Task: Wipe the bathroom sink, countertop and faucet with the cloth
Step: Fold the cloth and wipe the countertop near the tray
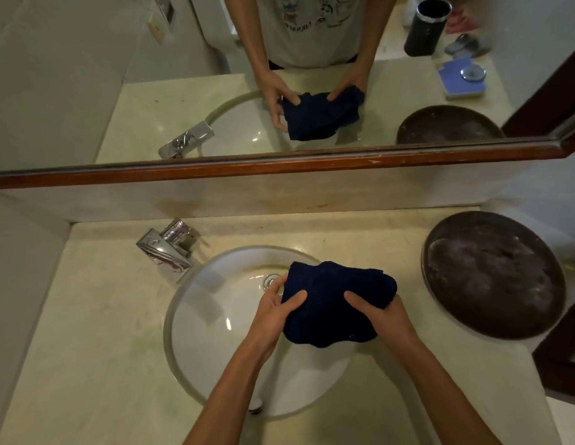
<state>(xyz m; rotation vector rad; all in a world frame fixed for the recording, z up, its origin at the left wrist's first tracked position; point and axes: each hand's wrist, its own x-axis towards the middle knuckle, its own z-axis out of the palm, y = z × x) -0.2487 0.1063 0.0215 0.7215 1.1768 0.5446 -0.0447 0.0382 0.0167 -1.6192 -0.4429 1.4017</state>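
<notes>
1. Both thumbs pinch the cloth: left hand grips its left edge, right hand its right.
2. The cloth hangs bunched above the sink, near the drain.
3. Bare countertop spreads leftward.
4. Faucet stands back-left; a dark round tray sits right, below the mirror.

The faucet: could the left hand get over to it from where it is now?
Probably yes. Only open basin lies between the left hand and the faucet, but it grips the cloth, so it would carry that along.
</notes>
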